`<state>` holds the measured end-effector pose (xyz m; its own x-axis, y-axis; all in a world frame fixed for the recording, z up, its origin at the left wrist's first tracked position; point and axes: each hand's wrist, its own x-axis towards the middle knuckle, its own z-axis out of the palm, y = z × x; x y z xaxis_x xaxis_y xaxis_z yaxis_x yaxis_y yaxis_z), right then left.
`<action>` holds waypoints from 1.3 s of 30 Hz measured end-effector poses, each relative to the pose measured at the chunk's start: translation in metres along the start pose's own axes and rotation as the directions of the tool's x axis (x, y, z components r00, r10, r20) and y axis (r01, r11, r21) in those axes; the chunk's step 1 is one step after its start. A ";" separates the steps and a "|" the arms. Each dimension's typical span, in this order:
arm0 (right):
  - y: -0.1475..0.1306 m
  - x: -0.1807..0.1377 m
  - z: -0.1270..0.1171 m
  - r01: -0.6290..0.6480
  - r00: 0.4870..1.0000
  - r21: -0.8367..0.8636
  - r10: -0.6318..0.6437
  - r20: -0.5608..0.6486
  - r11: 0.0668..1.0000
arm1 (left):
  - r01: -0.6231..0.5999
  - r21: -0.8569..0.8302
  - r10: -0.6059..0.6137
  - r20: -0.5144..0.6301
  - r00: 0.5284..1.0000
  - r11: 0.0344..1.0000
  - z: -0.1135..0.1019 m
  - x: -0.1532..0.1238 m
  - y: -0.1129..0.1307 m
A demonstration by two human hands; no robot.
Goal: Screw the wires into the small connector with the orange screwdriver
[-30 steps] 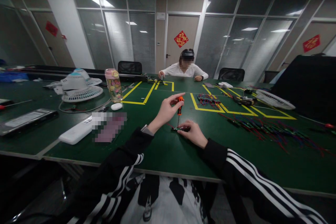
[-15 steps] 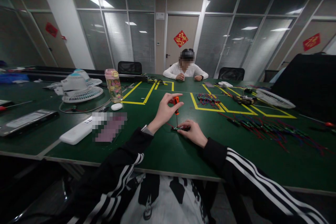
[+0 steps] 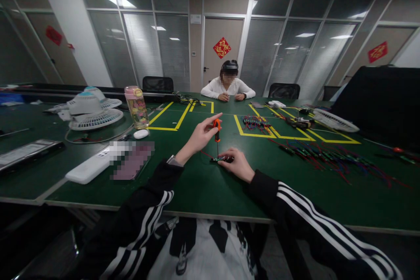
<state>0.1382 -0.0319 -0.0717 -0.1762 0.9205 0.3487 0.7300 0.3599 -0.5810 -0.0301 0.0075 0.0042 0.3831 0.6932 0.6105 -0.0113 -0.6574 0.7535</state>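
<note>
An orange and black screwdriver stands upright, its handle held in the fingers of my left hand. One finger stretches out past the handle's top. The thin shaft reaches down to a small dark circuit board lying on the green table. My right hand pinches this board from the right, and its fingers cover part of it. A thin red wire runs from the board's left side. Whether the tip sits in a screw is too small to tell.
Several wired circuit boards lie at right; another bundle sits inside yellow tape. A white power strip, a phone, a bottle and a fan stand left. Across the table sits a person.
The view has shifted slightly, so everything appears a little further left. My left-hand fingers have moved around the screwdriver handle, while my right hand keeps holding the circuit board.
</note>
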 end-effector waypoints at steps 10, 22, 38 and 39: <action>0.004 0.001 0.001 0.013 1.000 -0.013 -0.012 0.005 1.000 | -0.003 0.040 0.005 -0.042 0.999 0.999 -0.003 -0.002 -0.002; 0.006 0.002 0.002 0.018 1.000 -0.011 -0.018 0.005 1.000 | 0.026 -0.079 -0.032 -0.067 0.997 0.997 -0.001 -0.002 -0.007; 0.003 0.001 0.001 0.021 1.000 -0.016 -0.021 -0.003 1.000 | 0.026 0.007 -0.024 -0.257 0.966 1.000 0.008 -0.004 -0.015; 0.003 0.001 0.001 0.018 1.000 -0.010 -0.018 -0.003 1.000 | 0.030 0.021 -0.023 -0.276 0.961 0.999 0.008 -0.004 -0.014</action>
<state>0.1395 -0.0297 -0.0731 -0.1871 0.9136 0.3610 0.7337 0.3743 -0.5671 -0.0241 0.0120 -0.0109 0.1136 0.7627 0.6367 0.0200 -0.6425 0.7660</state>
